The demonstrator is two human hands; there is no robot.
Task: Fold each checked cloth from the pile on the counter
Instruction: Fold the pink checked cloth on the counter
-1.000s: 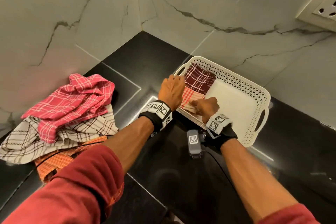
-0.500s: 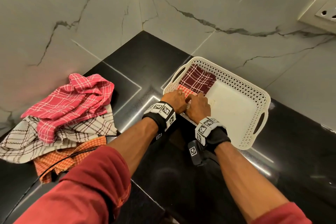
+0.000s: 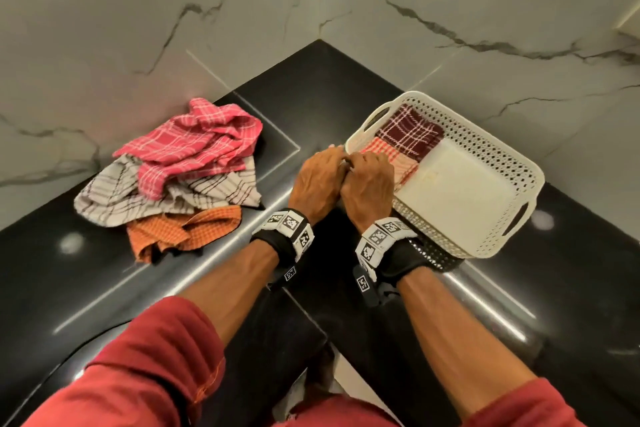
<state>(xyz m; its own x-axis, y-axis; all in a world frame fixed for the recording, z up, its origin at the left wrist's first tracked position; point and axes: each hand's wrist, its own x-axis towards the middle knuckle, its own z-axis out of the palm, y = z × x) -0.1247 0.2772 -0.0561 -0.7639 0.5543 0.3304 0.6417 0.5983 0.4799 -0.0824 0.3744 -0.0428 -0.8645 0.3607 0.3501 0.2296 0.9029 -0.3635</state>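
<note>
A loose pile lies on the black counter (image 3: 311, 107) at the left: a pink checked cloth (image 3: 194, 146) on top, a grey-white checked cloth (image 3: 145, 194) under it, an orange checked cloth (image 3: 183, 232) at the bottom. The white perforated basket (image 3: 502, 156) on the right holds a folded maroon checked cloth (image 3: 410, 132) and, next to it, a folded orange-red checked cloth (image 3: 398, 158). My left hand (image 3: 317, 180) and my right hand (image 3: 369, 184) touch each other at the basket's near-left rim, fingers curled. The right hand overlaps the orange-red cloth's edge. What the fingers hold is hidden.
Marble walls meet in a corner behind the counter. The basket's right half shows its bare white floor. A black cable runs along the counter's near left. Both wrists carry black bands with printed markers.
The view has shifted, so the pile and basket sit further right. Both hands have drawn back from inside the basket to its near-left rim and now touch each other.
</note>
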